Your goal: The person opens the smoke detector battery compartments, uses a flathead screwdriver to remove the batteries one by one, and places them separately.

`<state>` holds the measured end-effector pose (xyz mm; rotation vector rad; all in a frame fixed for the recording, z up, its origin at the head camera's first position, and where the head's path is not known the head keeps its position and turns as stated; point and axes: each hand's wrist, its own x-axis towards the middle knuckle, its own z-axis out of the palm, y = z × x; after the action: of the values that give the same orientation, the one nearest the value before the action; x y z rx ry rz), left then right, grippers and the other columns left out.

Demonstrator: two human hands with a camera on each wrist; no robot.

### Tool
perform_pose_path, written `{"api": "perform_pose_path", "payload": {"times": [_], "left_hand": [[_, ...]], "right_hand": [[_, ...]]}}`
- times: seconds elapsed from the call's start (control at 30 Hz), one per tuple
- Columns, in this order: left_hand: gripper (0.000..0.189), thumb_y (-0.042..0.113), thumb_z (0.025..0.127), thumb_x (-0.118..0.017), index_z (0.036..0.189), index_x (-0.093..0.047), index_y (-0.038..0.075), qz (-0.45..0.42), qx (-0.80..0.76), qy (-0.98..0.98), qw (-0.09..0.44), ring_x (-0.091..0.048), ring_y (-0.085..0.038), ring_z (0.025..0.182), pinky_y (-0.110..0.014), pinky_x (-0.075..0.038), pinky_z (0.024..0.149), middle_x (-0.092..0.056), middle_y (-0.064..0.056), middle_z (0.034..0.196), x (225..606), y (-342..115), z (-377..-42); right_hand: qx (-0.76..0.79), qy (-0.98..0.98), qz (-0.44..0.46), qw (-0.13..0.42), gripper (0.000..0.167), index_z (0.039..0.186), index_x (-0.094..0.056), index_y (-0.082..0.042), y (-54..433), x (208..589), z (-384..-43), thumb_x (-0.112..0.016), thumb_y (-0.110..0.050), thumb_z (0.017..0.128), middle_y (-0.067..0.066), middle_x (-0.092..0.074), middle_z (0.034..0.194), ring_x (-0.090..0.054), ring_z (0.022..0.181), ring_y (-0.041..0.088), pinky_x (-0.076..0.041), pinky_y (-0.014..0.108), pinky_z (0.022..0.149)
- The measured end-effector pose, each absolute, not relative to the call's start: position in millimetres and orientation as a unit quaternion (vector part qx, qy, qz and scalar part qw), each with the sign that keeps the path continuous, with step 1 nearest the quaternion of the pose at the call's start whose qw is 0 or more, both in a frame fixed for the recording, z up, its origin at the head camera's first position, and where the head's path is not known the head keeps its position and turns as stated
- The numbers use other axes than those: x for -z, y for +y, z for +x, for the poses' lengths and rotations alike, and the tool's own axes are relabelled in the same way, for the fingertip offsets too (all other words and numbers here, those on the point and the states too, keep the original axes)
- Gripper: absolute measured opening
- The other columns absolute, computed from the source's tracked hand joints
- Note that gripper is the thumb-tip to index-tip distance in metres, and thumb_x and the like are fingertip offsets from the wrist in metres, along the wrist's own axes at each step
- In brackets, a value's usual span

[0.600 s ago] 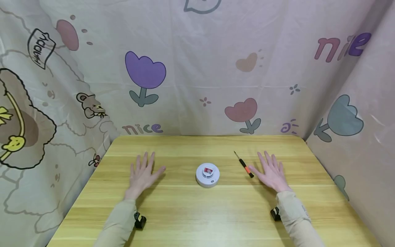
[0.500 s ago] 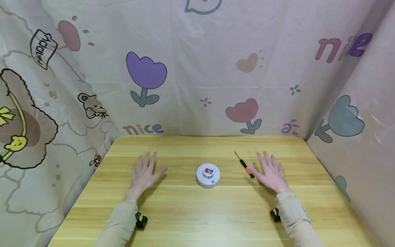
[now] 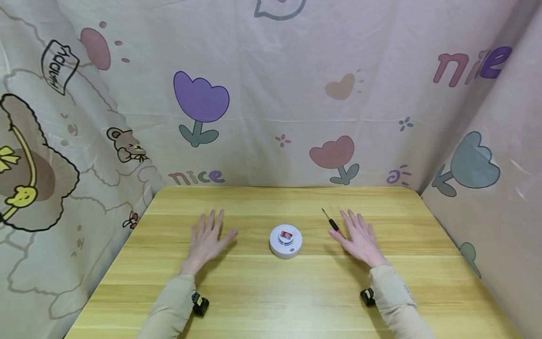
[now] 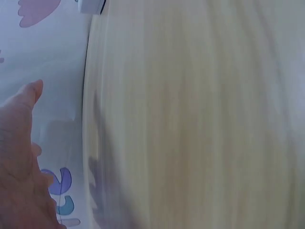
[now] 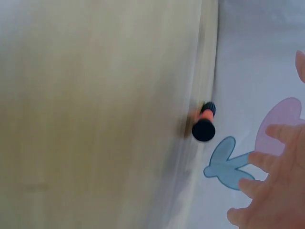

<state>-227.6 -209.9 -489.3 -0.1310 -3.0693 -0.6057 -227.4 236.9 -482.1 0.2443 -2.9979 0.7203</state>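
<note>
A round white smoke detector [image 3: 285,241] with a red and white label on top lies at the middle of the table. To its right is a small screwdriver [image 3: 333,223] with a black and orange handle, its thin tip pointing away to the back left. My left hand [image 3: 207,242] is spread with straight fingers, to the left of the detector, holding nothing. My right hand [image 3: 359,239], also spread and holding nothing, overlaps the rear end of the screwdriver in the head view. In the right wrist view the screwdriver's black end cap [image 5: 204,130] faces the camera.
The wooden table [image 3: 271,301] ends at a hung fabric curtain [image 3: 262,94] printed with flowers and words, which also closes off both sides. Small black cameras sit at both wrists, the left camera [image 3: 200,304] and the right camera [image 3: 367,297].
Both hands have moved inward, the left one to the right and the right one to the left. The right hand now covers part of the screwdriver handle. Detector and screwdriver have stayed put.
</note>
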Motion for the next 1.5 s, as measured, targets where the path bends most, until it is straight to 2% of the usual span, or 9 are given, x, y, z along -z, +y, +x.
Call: {"api": "perform_pose_path", "payload": {"times": [0.33, 0.53, 0.77, 0.9, 1.17, 1.27, 1.5], "left_hand": [[0.092, 0.069, 0.097, -0.04, 0.163, -0.005, 0.014, -0.052, 0.218, -0.975, 0.0, 0.003, -0.046, 0.156, -0.072, 0.002, 0.123, 0.001, -0.015, 0.171, 493, -189, -227], [0.092, 0.069, 0.097, -0.041, 0.163, -0.006, 0.014, -0.06, 0.228, -0.972, -0.001, 0.002, -0.045, 0.156, -0.07, 0.001, 0.124, -0.002, -0.016, 0.171, 495, -178, -226], [0.093, 0.068, 0.096, -0.044, 0.163, -0.008, 0.015, -0.069, 0.24, -0.968, -0.01, 0.002, -0.044, 0.157, -0.07, 0.001, 0.124, -0.003, -0.015, 0.171, 495, -166, -225], [0.093, 0.068, 0.096, -0.046, 0.163, -0.008, 0.015, -0.078, 0.248, -0.965, -0.015, 0.003, -0.043, 0.157, -0.069, 0.001, 0.125, -0.004, -0.014, 0.171, 496, -160, -224], [0.095, 0.066, 0.096, -0.048, 0.163, -0.009, 0.012, -0.103, 0.262, -0.959, -0.026, 0.001, -0.042, 0.157, -0.067, 0.001, 0.126, -0.007, -0.011, 0.171, 497, -151, -223], [0.095, 0.064, 0.096, -0.051, 0.162, -0.01, 0.01, -0.114, 0.272, -0.955, -0.034, 0.0, -0.04, 0.158, -0.064, 0.001, 0.127, -0.009, -0.011, 0.171, 498, -147, -223], [0.103, 0.062, 0.088, -0.065, 0.162, -0.015, 0.01, -0.125, 0.333, -0.933, -0.053, -0.007, -0.037, 0.158, -0.062, -0.009, 0.127, -0.014, -0.015, 0.17, 500, -138, -222]], "right_hand": [[-0.325, -0.94, 0.104, 0.019, 0.08, 0.161, -0.02, -0.007, 218, 488, -227, -0.048, -0.052, 0.1, 0.026, -0.02, 0.166, -0.01, 0.153, 0.051, -0.002, 0.073, 0.122], [-0.395, -0.91, 0.123, -0.003, 0.079, 0.16, -0.021, -0.008, 211, 487, -226, -0.056, -0.043, 0.099, 0.026, -0.019, 0.166, -0.011, 0.153, 0.05, -0.01, 0.072, 0.122], [-0.421, -0.895, 0.148, -0.029, 0.082, 0.159, -0.023, -0.005, 202, 487, -227, -0.066, -0.031, 0.094, 0.026, -0.022, 0.165, -0.027, 0.148, 0.052, -0.023, 0.073, 0.118], [-0.429, -0.887, 0.161, -0.049, 0.082, 0.158, -0.025, -0.003, 197, 487, -226, -0.068, -0.027, 0.093, 0.028, -0.024, 0.163, -0.03, 0.146, 0.054, -0.026, 0.073, 0.117], [-0.445, -0.88, 0.154, -0.072, 0.084, 0.158, -0.029, -0.009, 187, 490, -227, -0.073, -0.024, 0.088, 0.024, -0.033, 0.161, -0.033, 0.146, 0.049, -0.028, 0.069, 0.119], [-0.451, -0.874, 0.164, -0.076, 0.087, 0.157, -0.029, -0.006, 185, 490, -227, -0.076, -0.024, 0.086, 0.025, -0.035, 0.16, -0.036, 0.144, 0.05, -0.03, 0.067, 0.119], [-0.47, -0.857, 0.2, -0.076, 0.096, 0.155, -0.031, 0.0, 178, 494, -233, -0.084, -0.02, 0.078, 0.026, -0.038, 0.157, -0.039, 0.142, 0.048, -0.033, 0.064, 0.119]]}}
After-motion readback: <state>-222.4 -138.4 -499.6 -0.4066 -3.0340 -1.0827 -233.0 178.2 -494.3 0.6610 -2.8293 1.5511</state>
